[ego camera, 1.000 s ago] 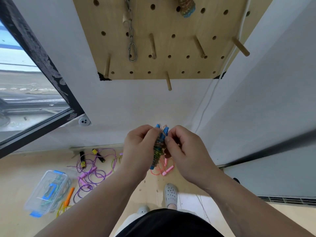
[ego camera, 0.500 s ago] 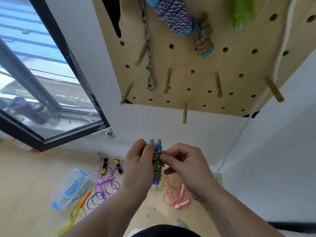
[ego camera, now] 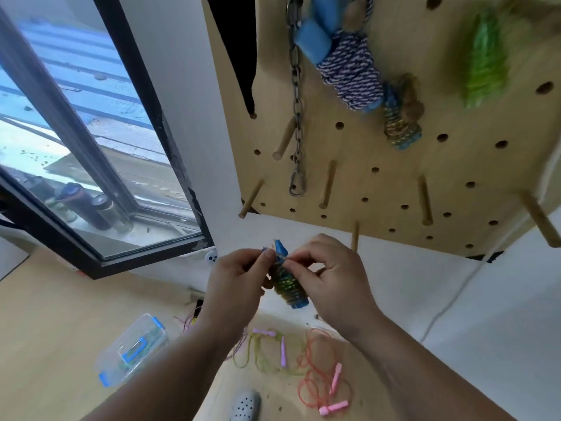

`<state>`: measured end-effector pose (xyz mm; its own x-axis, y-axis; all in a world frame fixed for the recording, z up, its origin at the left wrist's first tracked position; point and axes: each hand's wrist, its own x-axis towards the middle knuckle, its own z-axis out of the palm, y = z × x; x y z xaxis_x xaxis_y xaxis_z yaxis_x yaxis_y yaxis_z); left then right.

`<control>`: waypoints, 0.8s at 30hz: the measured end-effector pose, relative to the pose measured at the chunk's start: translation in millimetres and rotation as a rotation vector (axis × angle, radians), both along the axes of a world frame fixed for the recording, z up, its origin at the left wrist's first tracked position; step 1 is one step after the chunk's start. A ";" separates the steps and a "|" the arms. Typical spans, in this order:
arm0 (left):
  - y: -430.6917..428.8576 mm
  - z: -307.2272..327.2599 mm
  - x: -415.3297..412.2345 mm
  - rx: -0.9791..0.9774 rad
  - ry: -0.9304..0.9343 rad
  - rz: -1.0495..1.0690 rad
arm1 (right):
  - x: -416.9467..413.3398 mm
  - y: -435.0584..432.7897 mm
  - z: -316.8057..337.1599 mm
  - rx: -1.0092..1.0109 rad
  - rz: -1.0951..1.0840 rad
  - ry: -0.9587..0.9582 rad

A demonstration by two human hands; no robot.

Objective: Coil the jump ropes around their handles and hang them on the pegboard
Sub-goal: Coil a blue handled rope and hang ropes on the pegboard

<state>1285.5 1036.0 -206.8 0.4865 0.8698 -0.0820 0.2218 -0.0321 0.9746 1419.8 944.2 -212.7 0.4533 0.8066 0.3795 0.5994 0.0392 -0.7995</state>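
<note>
I hold a coiled jump rope [ego camera: 289, 287] with blue handles and a green-yellow cord between both hands, below the wooden pegboard [ego camera: 394, 183]. My left hand [ego camera: 236, 278] grips its left side. My right hand [ego camera: 328, 281] pinches the cord near the top of the handles. On the pegboard hang a blue-and-white coiled rope [ego camera: 349, 74], a small blue-gold coiled rope [ego camera: 400, 126] and a blurred green coiled rope [ego camera: 482, 62]. Loose ropes lie on the floor: an orange one with pink handles [ego camera: 324, 387] and a yellow-green one with purple handles [ego camera: 270, 350].
A metal chain with a carabiner [ego camera: 297, 129] hangs on the pegboard among several bare wooden pegs [ego camera: 329, 183]. A clear plastic box with blue clasps [ego camera: 130, 347] sits on the wooden floor at left. A black-framed window [ego camera: 91, 141] is at left. My shoe [ego camera: 246, 405] shows at the bottom.
The view has tilted upward and nearer to the pegboard, bringing the hung ropes into sight. My hands keep holding the coiled rope and have risen closer to the board's lower edge.
</note>
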 end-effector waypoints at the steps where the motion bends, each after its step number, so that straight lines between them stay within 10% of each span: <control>1: 9.6 2.8 2.4 -0.003 -0.015 -0.009 | 2.6 8.9 3.0 0.008 -0.002 -0.012; 17: 145.3 17.3 31.2 0.332 -0.210 -0.476 | 2.1 95.8 51.6 0.087 -0.231 0.062; 24: 149.8 39.1 46.4 0.129 -0.212 -0.517 | -2.9 110.4 60.1 0.076 -0.470 0.094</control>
